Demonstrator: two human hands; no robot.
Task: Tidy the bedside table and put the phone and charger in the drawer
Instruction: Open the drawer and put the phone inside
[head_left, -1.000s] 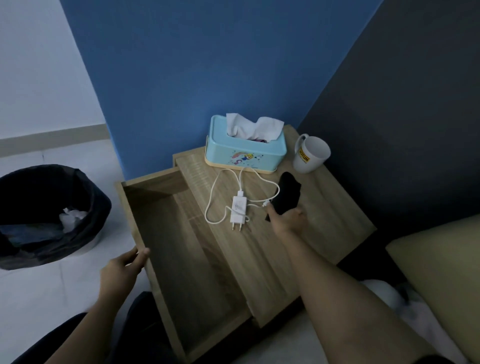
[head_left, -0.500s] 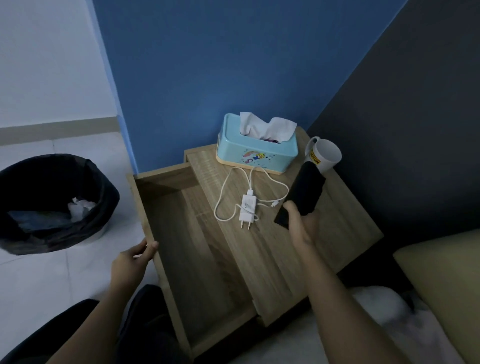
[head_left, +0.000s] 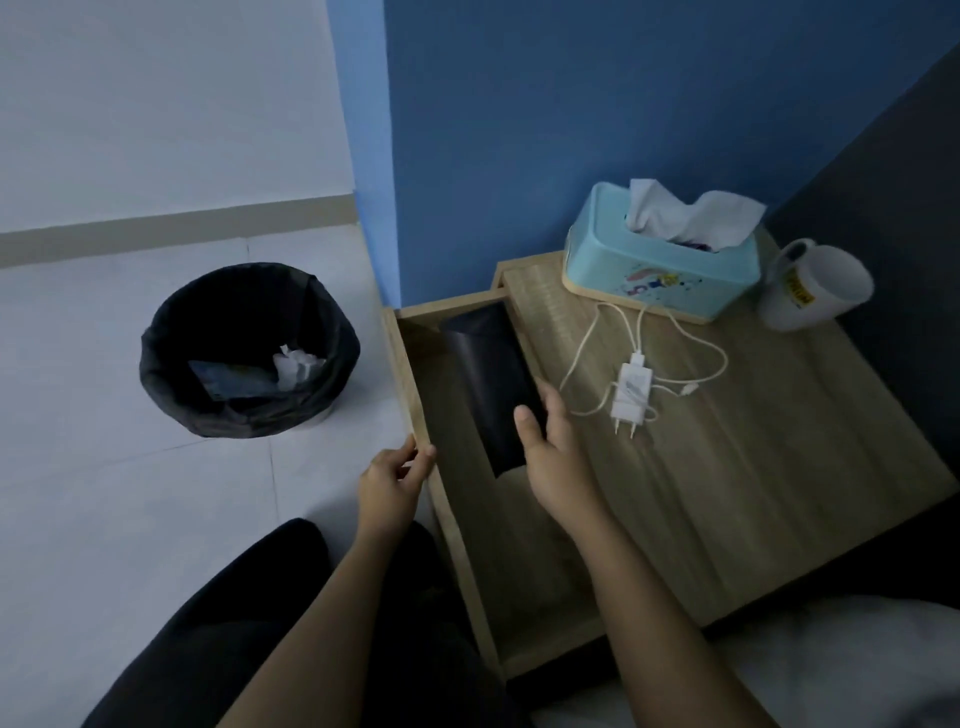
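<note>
Blue wall (head_left: 597, 104) and pale floor (head_left: 104, 467) framed the one head view, with a wooden bedside table (head_left: 779, 467) ahead of the right hand and its drawer (head_left: 457, 525) pulled open between the two hands.

Step in hand, as judged: placing the phone (head_left: 491, 384) in the drawer. To do it well, the phone should go down flat on the drawer floor, clear of the walls, and be released only once it rests. Room should be left beside it for the charger (head_left: 631, 392).

Right hand (head_left: 553, 457) was closed on the near end of the phone, thumb over its face, fingers underneath. The phone pointed away from the hand, over the open drawer; whether it touched the drawer floor could not be told.

Left hand (head_left: 395, 478) was loosely curled, fingertips pinching the drawer's outer wall.

Charger and cable lay on the tabletop just beyond the right hand, untouched. A tissue box (head_left: 660, 270) and mug (head_left: 815, 286) stood further off; a bin (head_left: 249, 348) sat beyond the left hand.
</note>
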